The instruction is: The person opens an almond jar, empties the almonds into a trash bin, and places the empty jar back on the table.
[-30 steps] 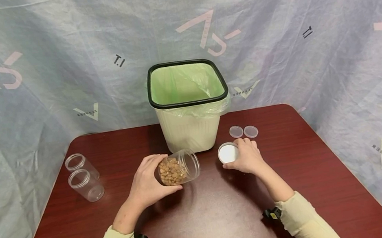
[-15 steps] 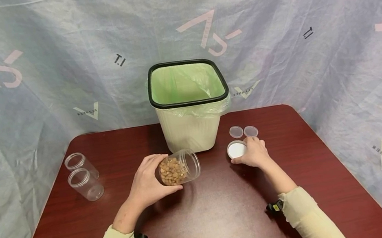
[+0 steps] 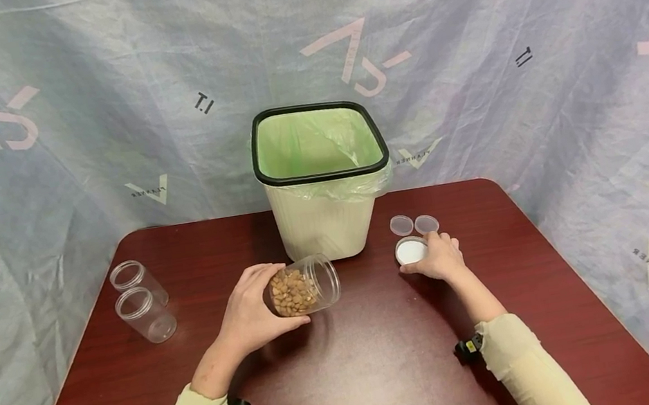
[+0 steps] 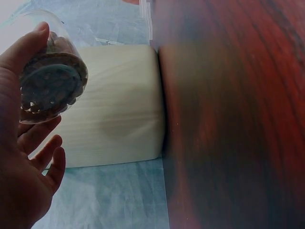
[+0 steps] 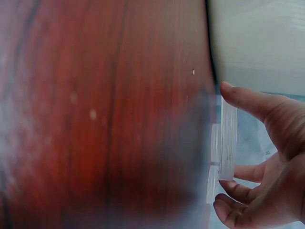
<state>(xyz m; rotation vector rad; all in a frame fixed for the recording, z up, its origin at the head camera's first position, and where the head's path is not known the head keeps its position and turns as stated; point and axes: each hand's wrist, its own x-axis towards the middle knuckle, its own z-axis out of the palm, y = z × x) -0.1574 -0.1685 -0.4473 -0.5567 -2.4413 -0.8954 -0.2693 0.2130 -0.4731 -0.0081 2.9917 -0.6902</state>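
Observation:
In the head view my left hand (image 3: 247,317) grips a clear jar (image 3: 325,281) tilted on its side, its open mouth turned right. Brown almonds (image 3: 292,292) fill its lower part. The left wrist view shows the jar's base (image 4: 50,88) between thumb and fingers, off the table. At the right, my right hand (image 3: 441,257) pinches a round lid (image 3: 411,251) with a white inner face by its rim. From the right wrist, that lid (image 5: 228,140) appears edge-on between thumb and fingers. Whether it touches the table is unclear.
A cream bin (image 3: 327,219) with a green liner stands at the back middle. Two clear lids, a left one (image 3: 401,225) and a right one (image 3: 426,223), lie behind my right hand. Two uncovered clear jars, a front one (image 3: 157,327) and a rear one (image 3: 151,284), stand at the left.
My right hand has moved right with the white-faced lid, closer to the two clear lids. The left hand and the almond jar have stayed in place.

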